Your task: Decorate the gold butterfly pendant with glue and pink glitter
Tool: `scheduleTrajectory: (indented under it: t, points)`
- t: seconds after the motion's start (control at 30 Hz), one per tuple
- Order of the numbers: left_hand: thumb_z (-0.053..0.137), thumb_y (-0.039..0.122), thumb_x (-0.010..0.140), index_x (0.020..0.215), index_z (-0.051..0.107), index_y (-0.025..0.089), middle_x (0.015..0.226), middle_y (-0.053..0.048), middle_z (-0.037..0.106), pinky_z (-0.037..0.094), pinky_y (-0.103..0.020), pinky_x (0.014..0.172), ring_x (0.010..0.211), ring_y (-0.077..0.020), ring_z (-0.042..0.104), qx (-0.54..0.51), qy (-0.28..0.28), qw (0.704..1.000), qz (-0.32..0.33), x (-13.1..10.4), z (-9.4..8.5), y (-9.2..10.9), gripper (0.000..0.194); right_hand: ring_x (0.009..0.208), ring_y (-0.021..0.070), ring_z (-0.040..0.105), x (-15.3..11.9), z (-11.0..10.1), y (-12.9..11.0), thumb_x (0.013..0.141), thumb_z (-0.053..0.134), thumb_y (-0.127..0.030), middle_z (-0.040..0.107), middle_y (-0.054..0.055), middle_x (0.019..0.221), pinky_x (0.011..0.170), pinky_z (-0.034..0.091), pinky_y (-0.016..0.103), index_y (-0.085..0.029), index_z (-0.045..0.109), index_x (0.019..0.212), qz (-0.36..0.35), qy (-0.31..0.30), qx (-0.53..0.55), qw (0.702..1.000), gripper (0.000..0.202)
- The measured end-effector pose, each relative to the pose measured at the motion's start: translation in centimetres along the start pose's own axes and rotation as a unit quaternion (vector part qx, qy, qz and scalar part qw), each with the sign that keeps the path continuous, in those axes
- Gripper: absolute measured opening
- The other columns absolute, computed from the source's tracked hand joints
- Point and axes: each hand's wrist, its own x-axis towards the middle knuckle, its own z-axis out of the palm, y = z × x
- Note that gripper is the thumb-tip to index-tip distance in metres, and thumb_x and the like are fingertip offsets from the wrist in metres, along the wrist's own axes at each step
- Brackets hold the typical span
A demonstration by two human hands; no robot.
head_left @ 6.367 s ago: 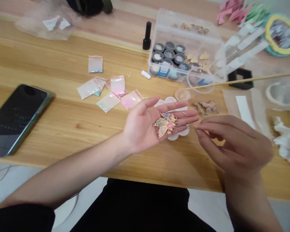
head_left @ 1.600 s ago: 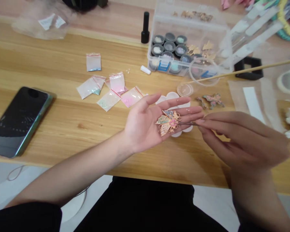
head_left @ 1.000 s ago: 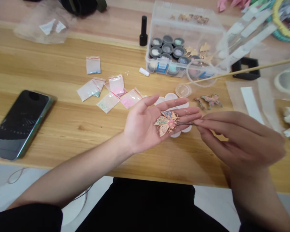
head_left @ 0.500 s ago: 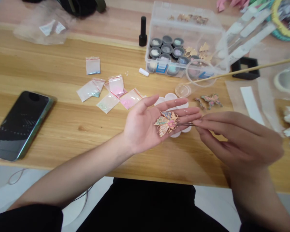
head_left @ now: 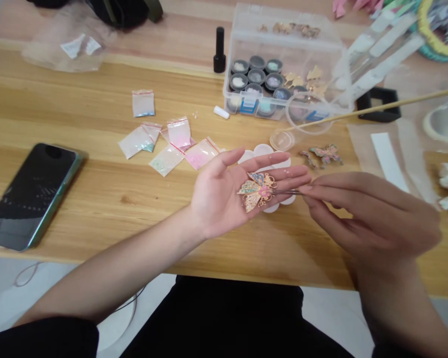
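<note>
I have the gold butterfly ornament (head_left: 257,192) resting on my left hand (head_left: 224,199), palm up, spread flat; my right hand (head_left: 373,214) pinches slim tweezers (head_left: 289,192), tips near its pink flower (head_left: 264,192); below sits a white flower-shaped palette (head_left: 263,150); beyond, I make out a clear plastic box (head_left: 302,49)

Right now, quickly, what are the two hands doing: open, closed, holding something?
Left hand: open, palm up, a gold winged ornament lying on it.
Right hand: closed, pinching a thin metal tool, its tip by the ornament.
</note>
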Motion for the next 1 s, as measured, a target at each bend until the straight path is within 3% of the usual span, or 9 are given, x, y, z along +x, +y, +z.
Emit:
scheduleTrajectory:
  t: [0.37,0.57,1.0]
  points:
    - [0.036,0.045,0.096,0.146,0.042,0.005,0.144,-0.024,0.059,0.034,-0.044,0.119,0.138,-0.0339,0.055,0.010,-0.008,1.000,-0.002,-0.10,-0.13,0.04,0.065,0.072,0.0167,0.076,-0.08,-0.10,-0.03,0.076,0.079,-0.002,0.079,0.001,0.083,0.063,0.063,0.025,-0.023,0.068,0.094,0.002,0.006,-0.005,1.000,0.029]
    - [0.036,0.043,0.096,0.138,0.051,0.007,0.129,-0.021,0.069,0.040,-0.042,0.114,0.130,-0.0320,0.063,0.026,-0.002,1.000,0.006,-0.13,-0.10,0.02,0.057,0.070,0.0164,0.075,-0.38,-0.28,0.12,0.075,0.079,-0.002,0.079,0.001,0.083,0.062,0.062,0.026,-0.022,0.068,0.092,0.002,0.010,-0.009,1.000,0.028]
    - [0.039,0.045,0.094,0.138,0.050,0.007,0.136,-0.021,0.065,0.030,-0.045,0.122,0.138,-0.0329,0.055,0.013,-0.004,1.000,0.000,-0.14,0.03,0.01,0.059,0.070,0.0161,0.073,-0.15,-0.37,-0.25,0.081,0.073,-0.004,0.077,0.000,0.082,0.061,0.061,0.028,-0.024,0.068,0.092,0.021,-0.006,0.003,1.000,0.023]
